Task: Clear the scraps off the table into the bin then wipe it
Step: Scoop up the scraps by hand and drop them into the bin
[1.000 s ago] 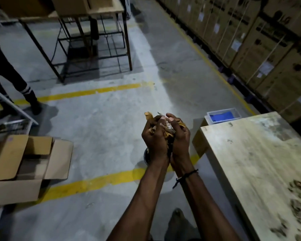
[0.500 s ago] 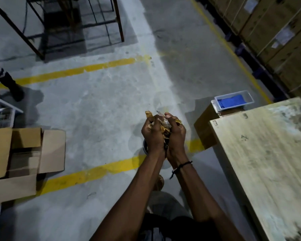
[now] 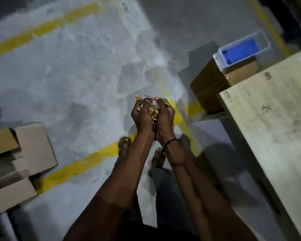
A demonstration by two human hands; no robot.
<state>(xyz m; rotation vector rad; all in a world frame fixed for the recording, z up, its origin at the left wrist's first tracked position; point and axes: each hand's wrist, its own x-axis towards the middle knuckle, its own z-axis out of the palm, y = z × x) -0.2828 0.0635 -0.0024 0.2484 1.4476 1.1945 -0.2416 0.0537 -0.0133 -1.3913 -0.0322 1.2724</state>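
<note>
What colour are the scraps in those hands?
Golden brown scraps, with some whitish bits, seen in the head view.

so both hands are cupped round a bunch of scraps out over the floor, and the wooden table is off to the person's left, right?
Not quite. The head view shows the left hand and right hand holding the scraps together over the floor, but the wooden table is on the person's right, not the left.

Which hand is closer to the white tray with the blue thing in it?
The right hand. The white tray sits up and to the right on a brown box, and the right hand is on that side. The left hand is pressed against it, slightly farther away. Both hold scraps.
</note>
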